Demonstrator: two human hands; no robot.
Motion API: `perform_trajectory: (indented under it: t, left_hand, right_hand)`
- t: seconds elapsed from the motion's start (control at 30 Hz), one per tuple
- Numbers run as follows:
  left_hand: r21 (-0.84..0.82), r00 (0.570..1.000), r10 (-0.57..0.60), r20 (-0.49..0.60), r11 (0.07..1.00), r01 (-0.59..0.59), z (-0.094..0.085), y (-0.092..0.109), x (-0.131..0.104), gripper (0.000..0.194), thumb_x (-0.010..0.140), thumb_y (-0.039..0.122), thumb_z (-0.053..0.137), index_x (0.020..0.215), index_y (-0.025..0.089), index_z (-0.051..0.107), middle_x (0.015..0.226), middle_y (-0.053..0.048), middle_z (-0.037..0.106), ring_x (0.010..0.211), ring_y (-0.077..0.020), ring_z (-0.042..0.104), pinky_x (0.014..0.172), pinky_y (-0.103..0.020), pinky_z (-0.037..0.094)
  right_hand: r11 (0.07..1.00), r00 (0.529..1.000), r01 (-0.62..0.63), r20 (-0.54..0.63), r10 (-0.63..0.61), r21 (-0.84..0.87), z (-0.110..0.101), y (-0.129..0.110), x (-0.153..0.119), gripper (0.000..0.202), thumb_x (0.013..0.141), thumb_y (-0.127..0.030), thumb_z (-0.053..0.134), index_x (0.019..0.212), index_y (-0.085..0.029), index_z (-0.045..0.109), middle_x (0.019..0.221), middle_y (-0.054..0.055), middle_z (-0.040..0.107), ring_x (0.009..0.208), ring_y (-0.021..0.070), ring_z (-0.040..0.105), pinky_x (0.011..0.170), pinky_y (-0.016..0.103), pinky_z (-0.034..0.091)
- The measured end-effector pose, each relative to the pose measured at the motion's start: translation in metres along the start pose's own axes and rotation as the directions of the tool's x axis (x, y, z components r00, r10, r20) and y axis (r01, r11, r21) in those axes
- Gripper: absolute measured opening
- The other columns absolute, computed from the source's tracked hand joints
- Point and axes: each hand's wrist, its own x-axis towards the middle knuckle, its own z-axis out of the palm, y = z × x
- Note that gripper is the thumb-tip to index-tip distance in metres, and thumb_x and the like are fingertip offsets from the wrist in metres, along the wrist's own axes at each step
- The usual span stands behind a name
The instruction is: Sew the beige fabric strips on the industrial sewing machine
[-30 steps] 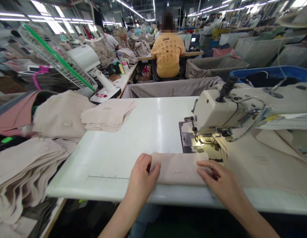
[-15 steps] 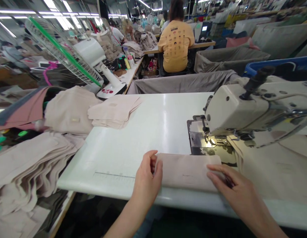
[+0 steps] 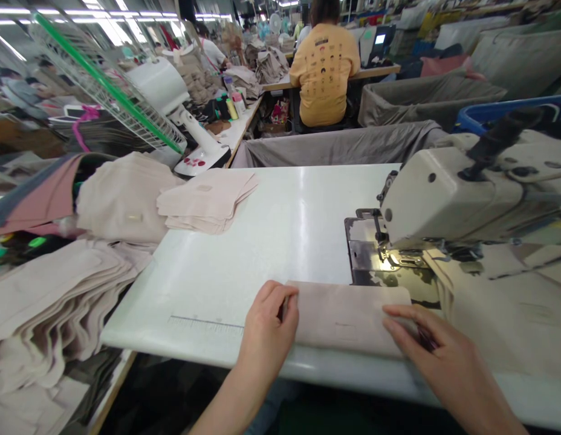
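A folded beige fabric piece (image 3: 344,317) lies flat near the front edge of the white sewing table (image 3: 280,241), with a short mark on its face. At its left end, my left hand (image 3: 274,320) pinches the edge between thumb and fingers. My right hand (image 3: 432,341) grips the right end, index finger and thumb on the cloth. Something small and dark shows inside that palm, too hidden to name. Just beyond the cloth stands the sewing machine (image 3: 466,193), its lit needle area (image 3: 392,261) apart from the fabric.
A small stack of beige pieces (image 3: 205,202) sits at the table's far left. More cut fabric (image 3: 58,296) is piled beside the table, near a white fan (image 3: 158,84). A grey cloth bin (image 3: 335,145) stands behind; farther back sits a person in a yellow shirt (image 3: 324,72).
My left fingers have closed onto the fabric's left edge, where they were more loosely curled. The right hand keeps its place on the cloth. The view has shifted slightly.
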Motion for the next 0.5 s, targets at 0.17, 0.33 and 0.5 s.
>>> perform_trajectory:
  t: [0.17, 0.33, 0.5]
  left_hand:
    - [0.011, 1.0, -0.007, 0.007, 1.0, 0.007, 0.0004, -0.0009, 0.0004, 0.02, 0.089, 0.013, 0.049, 0.088, 0.02, 0.068, 0.081, -0.003, 0.063, 0.072, -0.0154, 0.06, 0.069, -0.028, 0.053]
    - [0.013, 1.0, -0.013, 0.017, 1.0, 0.013, 0.0005, -0.0009, 0.0019, 0.02, 0.089, 0.014, 0.051, 0.088, 0.02, 0.07, 0.081, -0.003, 0.064, 0.072, -0.0158, 0.061, 0.069, -0.028, 0.053]
    - [0.006, 1.0, -0.007, 0.006, 1.0, 0.007, 0.0001, 0.001, 0.003, 0.021, 0.089, 0.014, 0.051, 0.088, 0.02, 0.071, 0.081, -0.003, 0.064, 0.071, -0.0156, 0.062, 0.069, -0.028, 0.054]
  right_hand:
    - [1.0, 1.0, -0.016, -0.018, 0.016, -0.007, 0.0008, -0.0021, 0.0008, 0.028, 0.082, -0.053, 0.065, 0.093, -0.031, 0.078, 0.097, 0.002, 0.079, 0.089, 0.0255, 0.075, 0.073, 0.029, 0.061]
    - [1.0, 1.0, -0.003, -0.019, 0.003, 0.013, -0.0003, -0.003, 0.0011, 0.027, 0.082, -0.052, 0.065, 0.092, -0.031, 0.078, 0.095, 0.003, 0.079, 0.086, 0.0257, 0.075, 0.072, 0.029, 0.061]
    - [1.0, 1.0, -0.019, -0.013, 0.019, 0.003, -0.0009, -0.0047, 0.0014, 0.027, 0.082, -0.051, 0.064, 0.092, -0.031, 0.078, 0.095, 0.003, 0.079, 0.087, 0.0251, 0.075, 0.069, 0.027, 0.061]
